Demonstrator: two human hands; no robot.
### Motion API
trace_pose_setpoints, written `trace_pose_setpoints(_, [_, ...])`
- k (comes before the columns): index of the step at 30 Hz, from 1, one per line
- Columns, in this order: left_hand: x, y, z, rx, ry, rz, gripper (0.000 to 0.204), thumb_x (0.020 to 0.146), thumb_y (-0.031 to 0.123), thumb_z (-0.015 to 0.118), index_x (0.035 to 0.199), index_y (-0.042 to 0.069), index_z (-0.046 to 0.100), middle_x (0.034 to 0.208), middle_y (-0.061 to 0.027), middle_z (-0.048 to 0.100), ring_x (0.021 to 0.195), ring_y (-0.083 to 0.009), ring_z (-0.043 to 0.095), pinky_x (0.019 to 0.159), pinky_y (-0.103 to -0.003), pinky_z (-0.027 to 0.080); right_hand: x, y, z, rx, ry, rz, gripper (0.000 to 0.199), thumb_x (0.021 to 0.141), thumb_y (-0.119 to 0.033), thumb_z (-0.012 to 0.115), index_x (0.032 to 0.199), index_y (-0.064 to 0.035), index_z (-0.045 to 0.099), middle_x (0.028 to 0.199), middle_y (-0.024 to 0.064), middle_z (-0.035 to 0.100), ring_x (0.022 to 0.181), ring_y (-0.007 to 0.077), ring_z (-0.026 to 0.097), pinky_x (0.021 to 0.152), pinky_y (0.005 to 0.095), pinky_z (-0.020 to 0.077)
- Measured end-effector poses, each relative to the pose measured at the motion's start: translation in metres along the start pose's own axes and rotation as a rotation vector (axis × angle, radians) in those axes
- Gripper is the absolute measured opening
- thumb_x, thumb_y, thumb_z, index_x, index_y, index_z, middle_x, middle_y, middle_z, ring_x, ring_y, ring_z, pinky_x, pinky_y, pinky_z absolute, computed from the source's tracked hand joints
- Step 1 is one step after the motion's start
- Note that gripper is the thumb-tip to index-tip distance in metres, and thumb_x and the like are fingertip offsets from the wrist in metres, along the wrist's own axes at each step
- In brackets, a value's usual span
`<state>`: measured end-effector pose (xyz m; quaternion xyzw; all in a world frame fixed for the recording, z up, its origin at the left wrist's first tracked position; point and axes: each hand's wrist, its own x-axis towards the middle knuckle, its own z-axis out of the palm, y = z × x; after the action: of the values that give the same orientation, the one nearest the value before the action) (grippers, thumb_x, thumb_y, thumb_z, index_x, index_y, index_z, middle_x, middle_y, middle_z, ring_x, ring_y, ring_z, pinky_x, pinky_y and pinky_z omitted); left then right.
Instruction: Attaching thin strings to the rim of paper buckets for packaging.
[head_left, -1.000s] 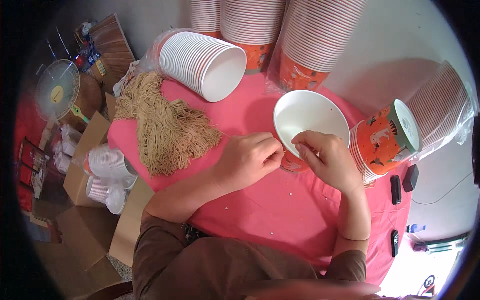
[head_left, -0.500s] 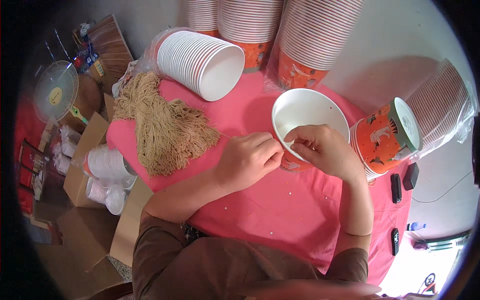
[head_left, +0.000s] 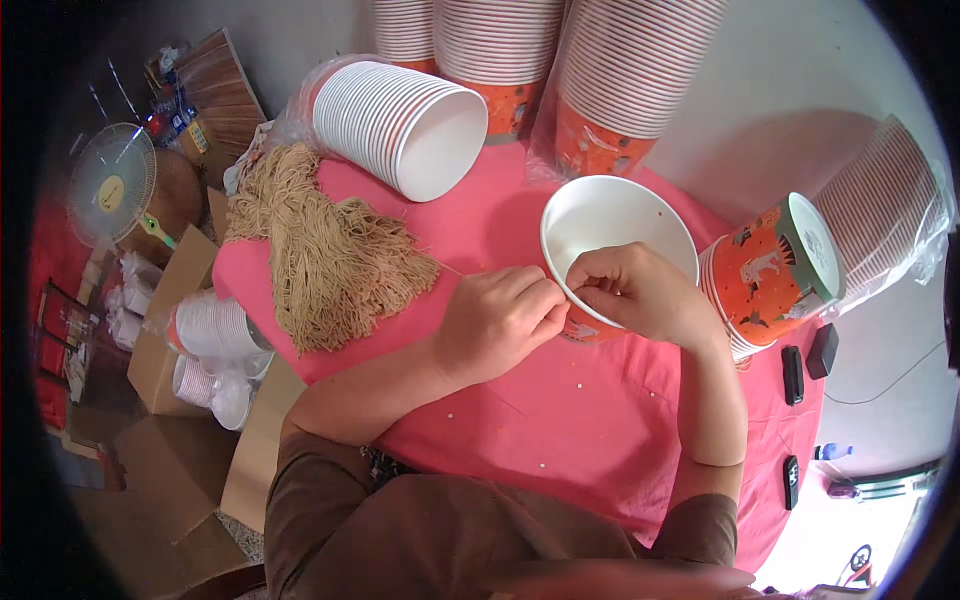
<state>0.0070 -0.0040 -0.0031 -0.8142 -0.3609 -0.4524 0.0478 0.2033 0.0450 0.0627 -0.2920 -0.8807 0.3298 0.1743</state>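
Toward the far right corner of the pink-clothed desk (head_left: pixel 540 430), at an upright paper bucket's (head_left: pixel 605 215) smooth white rim: left hand (head_left: pixel 500 318) and right hand (head_left: pixel 645 300) just beside each other, fingers curled; cannot tell what either pinches. Near left edge: limp, fringed tan string bundle (head_left: pixel 345 265), thin strand running toward left hand. Far edge: nested, ridged bucket stacks (head_left: pixel 640 60), partly film-wrapped.

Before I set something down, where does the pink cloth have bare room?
Widest: the pink cloth between the two forearms, apart from small scattered bits. Smaller: between the lying cup stack, tan strands and upright cup. The back is crowded by standing stacks.
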Motion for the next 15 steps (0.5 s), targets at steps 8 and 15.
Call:
trace_pose_setpoints(8, [0.0007, 0.0019, -0.0044, -0.043, 0.000, -0.046, 0.019, 0.076, 0.007, 0.072, 0.074, 0.007, 0.053, 0.067, -0.0047, 0.054, 0.055, -0.0226, 0.060, 0.045, -0.036, 0.048, 0.0008, 0.0034, -0.0023, -0.029, -0.024, -0.013, 0.007, 0.087, 0.003, 0.059, 0.091, 0.0031, 0.065, 0.074, 0.0056, 0.065, 0.066, 0.0093, 0.059, 0.061, 0.0265, 0.0486])
trace_pose_setpoints(15, [-0.0009, -0.0011, -0.0028, -0.034, -0.013, -0.058, 0.020, 0.076, 0.007, 0.071, 0.073, 0.007, 0.052, 0.067, -0.0054, 0.055, 0.053, -0.0234, 0.059, 0.044, -0.036, 0.047, -0.0017, 0.0014, -0.0037, 0.028, -0.017, 0.055, 0.006, 0.088, 0.003, 0.060, 0.092, 0.0029, 0.065, 0.074, 0.0045, 0.064, 0.068, 0.0083, 0.058, 0.062, 0.0259, 0.0480])
